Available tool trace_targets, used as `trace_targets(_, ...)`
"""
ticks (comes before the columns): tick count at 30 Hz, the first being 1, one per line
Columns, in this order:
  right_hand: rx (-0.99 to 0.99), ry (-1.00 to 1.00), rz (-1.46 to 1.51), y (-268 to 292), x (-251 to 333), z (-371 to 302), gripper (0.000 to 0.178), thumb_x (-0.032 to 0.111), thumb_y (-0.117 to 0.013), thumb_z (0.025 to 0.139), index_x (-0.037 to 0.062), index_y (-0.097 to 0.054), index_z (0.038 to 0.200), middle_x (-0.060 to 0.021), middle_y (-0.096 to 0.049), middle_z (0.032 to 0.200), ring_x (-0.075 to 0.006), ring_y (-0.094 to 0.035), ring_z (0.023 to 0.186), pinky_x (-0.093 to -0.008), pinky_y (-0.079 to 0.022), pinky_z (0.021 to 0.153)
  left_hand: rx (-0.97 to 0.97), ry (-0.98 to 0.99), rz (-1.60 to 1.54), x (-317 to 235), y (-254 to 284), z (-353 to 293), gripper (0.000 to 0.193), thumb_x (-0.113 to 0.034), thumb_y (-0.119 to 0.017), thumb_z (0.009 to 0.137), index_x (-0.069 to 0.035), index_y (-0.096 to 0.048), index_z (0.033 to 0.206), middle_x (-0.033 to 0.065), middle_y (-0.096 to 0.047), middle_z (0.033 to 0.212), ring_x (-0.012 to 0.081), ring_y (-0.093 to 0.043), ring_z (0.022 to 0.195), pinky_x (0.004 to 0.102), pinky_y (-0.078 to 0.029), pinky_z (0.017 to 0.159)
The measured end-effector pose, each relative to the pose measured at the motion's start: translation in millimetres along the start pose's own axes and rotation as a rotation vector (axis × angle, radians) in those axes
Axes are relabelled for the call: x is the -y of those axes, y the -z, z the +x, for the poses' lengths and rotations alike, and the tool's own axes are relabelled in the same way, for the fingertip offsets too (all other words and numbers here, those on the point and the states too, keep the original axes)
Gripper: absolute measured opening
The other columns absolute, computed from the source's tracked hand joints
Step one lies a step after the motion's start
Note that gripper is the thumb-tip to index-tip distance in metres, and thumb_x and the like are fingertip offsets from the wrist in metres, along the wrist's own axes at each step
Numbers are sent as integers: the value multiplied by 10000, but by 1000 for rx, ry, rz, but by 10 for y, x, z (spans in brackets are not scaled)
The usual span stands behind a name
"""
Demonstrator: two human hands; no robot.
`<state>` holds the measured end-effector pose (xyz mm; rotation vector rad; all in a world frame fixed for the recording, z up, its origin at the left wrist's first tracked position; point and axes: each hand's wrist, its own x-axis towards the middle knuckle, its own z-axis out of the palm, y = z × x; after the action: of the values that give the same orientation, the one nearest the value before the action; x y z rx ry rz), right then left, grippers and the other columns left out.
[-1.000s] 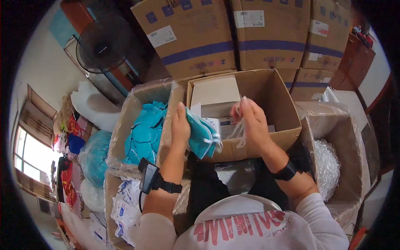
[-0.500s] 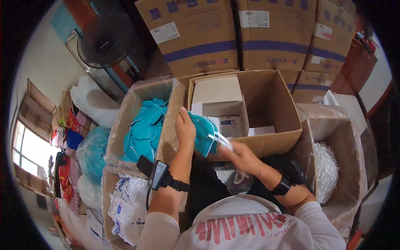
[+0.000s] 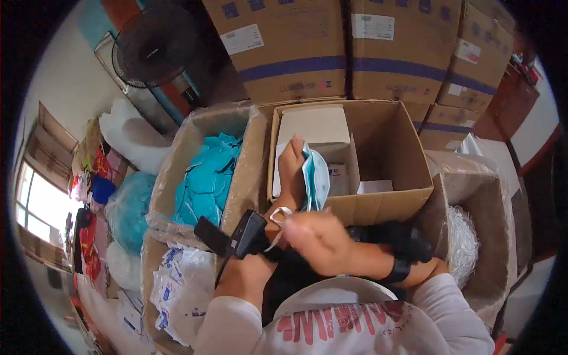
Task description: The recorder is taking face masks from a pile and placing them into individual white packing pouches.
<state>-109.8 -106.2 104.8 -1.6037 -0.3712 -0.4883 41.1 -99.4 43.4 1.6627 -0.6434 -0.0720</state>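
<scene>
My left hand [image 3: 290, 171] is closed on a teal and pale-blue face mask [image 3: 319, 177], held upright in front of the middle carton. My right hand [image 3: 319, 239], slightly blurred, has crossed to the left over my left wrist. A white elastic strap [image 3: 277, 216] loops out of its closed fingers, and its loose end hangs below. Whether this strap joins the mask is hidden behind the fingers. To the left, a plastic-lined carton [image 3: 253, 148] holds a heap of teal masks [image 3: 204, 183].
An open carton [image 3: 387, 207] with a white inner box [image 3: 313, 125] stands ahead. A lined carton at right holds white straps [image 3: 462, 248]. White printed packets [image 3: 180, 290] fill the lower left carton. Tall cartons [image 3: 290, 59] and a fan [image 3: 151, 50] stand behind.
My right hand has swung left across the left wrist, carrying the white strap. The mask has turned, so its pale-blue side shows more. My left hand has shifted slightly right.
</scene>
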Motion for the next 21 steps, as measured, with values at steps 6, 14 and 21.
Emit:
trace_targets(6,-101,-128,126,226,106,-4,315,220,-387,940,13,-537,757,-20,-469,618,-82,-426,569,-252,-376,500,-205,-105,153,170,-273,444,523,-386,-315,931,51,-530,741,237,-551,650,324,-537,628,415,-392,569)
trace_targets(14,141,-76,-1016,1411,154,-752,124,210,-517,787,93,-538,750,-98,-558,747,-259,-547,692,-368,-433,575,-570,105,121,898,734,948,570,-423,-301,934,95,-537,948,204,-591,956,304,-545,871,380,-403,783)
trace_targets(21,-669,-964,-1690,3391,537,-3299,306,286,-509,852,4,-538,967,-159,-584,914,-275,-564,825,-358,-428,697,-812,-191,663,1085,2236,1589,459,-336,-362,926,78,-535,1022,242,-564,1029,355,-534,941,400,-402,826)
